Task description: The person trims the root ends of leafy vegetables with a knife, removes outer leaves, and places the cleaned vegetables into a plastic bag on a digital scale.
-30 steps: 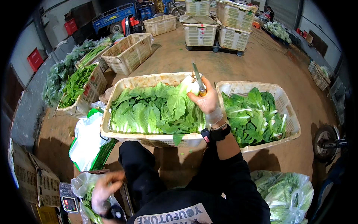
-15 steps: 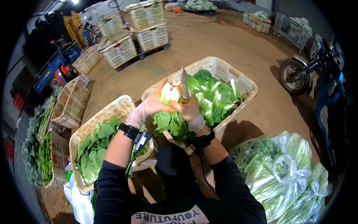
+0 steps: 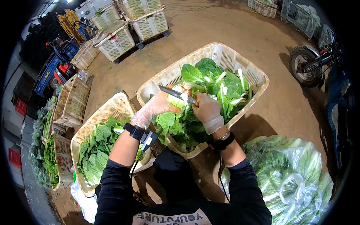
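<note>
My left hand [image 3: 160,105], in a clear glove, is closed round a head of leafy cabbage [image 3: 174,101] above the near part of a large cream crate [image 3: 150,85]. The cabbage's pale, browned root end points away from me. My right hand [image 3: 209,110], also gloved, grips a knife [image 3: 171,92] by its handle. Its blade points left and lies across the cabbage's root end; whether it has cut in I cannot tell. Loose green leaves with white stalks [image 3: 224,90] fill the crate.
A second cream crate [image 3: 77,144] of green leaves stands at left. Clear bags of leafy heads [image 3: 288,168] lie at right. A motorbike wheel [image 3: 305,67] is at far right; stacked crates [image 3: 150,25] stand at the back left.
The knife has swung from pointing upward beside the cabbage to lying across its root end. My right hand has moved right and slightly down; the cabbage is lower.
</note>
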### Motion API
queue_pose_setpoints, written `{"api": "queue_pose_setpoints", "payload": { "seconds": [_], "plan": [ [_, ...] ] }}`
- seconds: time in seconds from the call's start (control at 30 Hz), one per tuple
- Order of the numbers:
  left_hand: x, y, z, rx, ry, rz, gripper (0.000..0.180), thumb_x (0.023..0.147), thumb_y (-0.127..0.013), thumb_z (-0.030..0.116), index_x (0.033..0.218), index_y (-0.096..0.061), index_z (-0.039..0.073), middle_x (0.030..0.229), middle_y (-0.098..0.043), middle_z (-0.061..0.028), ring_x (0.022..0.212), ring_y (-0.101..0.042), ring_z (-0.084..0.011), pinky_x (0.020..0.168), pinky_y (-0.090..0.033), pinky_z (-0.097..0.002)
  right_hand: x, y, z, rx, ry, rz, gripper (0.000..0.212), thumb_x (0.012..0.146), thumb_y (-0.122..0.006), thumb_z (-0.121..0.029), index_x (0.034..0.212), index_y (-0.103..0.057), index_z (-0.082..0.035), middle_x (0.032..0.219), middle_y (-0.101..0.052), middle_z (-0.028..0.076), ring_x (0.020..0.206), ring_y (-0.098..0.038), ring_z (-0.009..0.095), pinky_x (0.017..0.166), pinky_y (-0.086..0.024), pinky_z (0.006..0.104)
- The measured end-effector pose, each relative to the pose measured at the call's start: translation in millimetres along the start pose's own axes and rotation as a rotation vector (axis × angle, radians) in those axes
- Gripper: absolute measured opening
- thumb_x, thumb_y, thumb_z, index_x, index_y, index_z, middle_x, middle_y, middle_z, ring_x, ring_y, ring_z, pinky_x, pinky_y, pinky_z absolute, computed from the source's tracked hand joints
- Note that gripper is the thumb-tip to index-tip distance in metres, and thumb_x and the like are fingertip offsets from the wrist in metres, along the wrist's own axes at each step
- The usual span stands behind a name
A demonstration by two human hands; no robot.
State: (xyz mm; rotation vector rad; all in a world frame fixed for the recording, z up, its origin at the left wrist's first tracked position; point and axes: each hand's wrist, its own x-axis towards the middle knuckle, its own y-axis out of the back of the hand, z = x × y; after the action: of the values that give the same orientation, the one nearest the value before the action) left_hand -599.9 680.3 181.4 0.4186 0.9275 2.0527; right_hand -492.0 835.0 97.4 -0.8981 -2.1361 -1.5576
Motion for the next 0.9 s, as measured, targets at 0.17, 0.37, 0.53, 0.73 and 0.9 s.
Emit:
{"api": "queue_pose_setpoints", "payload": {
  "seconds": [0.17, 0.37, 0.53, 0.73, 0.9],
  "plan": [
    [-3, 1, 2, -0.153, -0.061, -0.023, 0.071, 0.054, -0.084, 0.022, 0.113, -0.051, 0.002, 0.101, -0.061, -0.009, 0.094, -0.055, -0.0174, 0.087, -0.043, -0.03, 4, -5, 5, -0.023, 0.064, -0.003, 0.027, 0.071, -0.066, -0.029, 0.084, -0.051, -0.01, 0.073, -0.058, 0.006, 0.062, -0.061, 0.025, 0.052, -0.048, 0.0374],
    [3, -4, -14, -0.084, 0.002, 0.062, 0.07, 0.056, -0.083, 0.027, 0.114, -0.051, 0.002, 0.101, -0.061, -0.0114, 0.095, -0.057, -0.02, 0.085, -0.045, -0.0311, 14, -1, 10, -0.078, 0.014, -0.139, 0.024, 0.074, -0.063, -0.026, 0.087, -0.053, -0.009, 0.075, -0.061, 0.009, 0.066, -0.063, 0.025, 0.055, -0.05, 0.0386],
    [0, 4, -21, -0.022, -0.054, 0.215, 0.076, 0.057, -0.082, 0.028, 0.121, -0.045, 0.006, 0.108, -0.058, -0.0138, 0.1, -0.057, -0.0247, 0.089, -0.045, -0.0338, 11, 2, 103, -0.098, -0.264, -0.795, 0.023, 0.078, -0.051, -0.018, 0.084, -0.067, -0.003, 0.09, -0.062, 0.025, 0.08, -0.062, 0.036, 0.071, -0.05, 0.0415],
    [1, -1, -9, -0.02, -0.073, 0.349, 0.073, 0.054, -0.084, 0.019, 0.117, -0.049, 0.008, 0.108, -0.057, -0.0095, 0.104, -0.053, -0.0221, 0.093, -0.041, -0.0319, 20, 21, 39, 0.019, -0.43, -0.488, 0.036, 0.08, -0.058, -0.032, 0.101, -0.061, -0.003, 0.086, -0.064, 0.021, 0.08, -0.063, 0.036, 0.072, -0.05, 0.0404],
    [0, -9, -12, -0.034, -0.091, 0.341, 0.083, 0.053, -0.086, 0.024, 0.122, -0.043, 0.005, 0.11, -0.057, -0.0107, 0.105, -0.053, -0.0213, 0.092, -0.041, -0.0321, 32, 23, -17, 0.611, -0.283, -0.052, 0.055, 0.072, -0.065, -0.044, 0.107, -0.058, -0.002, 0.08, -0.064, 0.02, 0.074, -0.063, 0.034, 0.068, -0.05, 0.0387]
  ]
}}
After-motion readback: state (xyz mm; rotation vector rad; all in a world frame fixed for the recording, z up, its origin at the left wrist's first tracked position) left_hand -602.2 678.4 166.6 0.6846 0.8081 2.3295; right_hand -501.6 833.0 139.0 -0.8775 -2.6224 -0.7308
